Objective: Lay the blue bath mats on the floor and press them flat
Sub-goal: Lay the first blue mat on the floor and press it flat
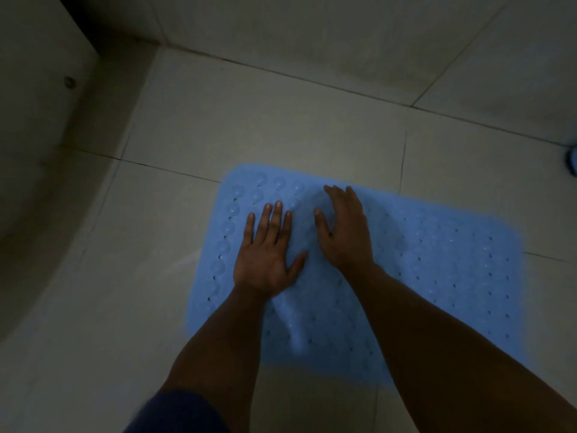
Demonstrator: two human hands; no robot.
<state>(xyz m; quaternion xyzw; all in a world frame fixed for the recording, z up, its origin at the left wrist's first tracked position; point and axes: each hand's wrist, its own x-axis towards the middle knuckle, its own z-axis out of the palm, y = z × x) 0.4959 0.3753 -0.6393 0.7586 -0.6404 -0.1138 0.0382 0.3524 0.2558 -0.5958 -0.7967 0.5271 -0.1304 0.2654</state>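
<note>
A blue bath mat (pixel 437 276) with rows of small holes and round suction bumps lies spread on the pale tiled floor (pixel 249 126). Both my hands rest palm down on its left part, side by side. My left hand (pixel 267 251) lies flat with fingers apart, near the mat's left edge. My right hand (pixel 343 232) lies just to its right, fingers spread and pointing away from me. A raised fold (pixel 296 332) runs down the mat between my forearms.
A tiled wall rises at the back and a curved pale fixture (pixel 37 151) stands at the left. Another blue object (pixel 572 162) shows at the right edge. Dark cloth (pixel 181 414) of my clothing sits at the bottom.
</note>
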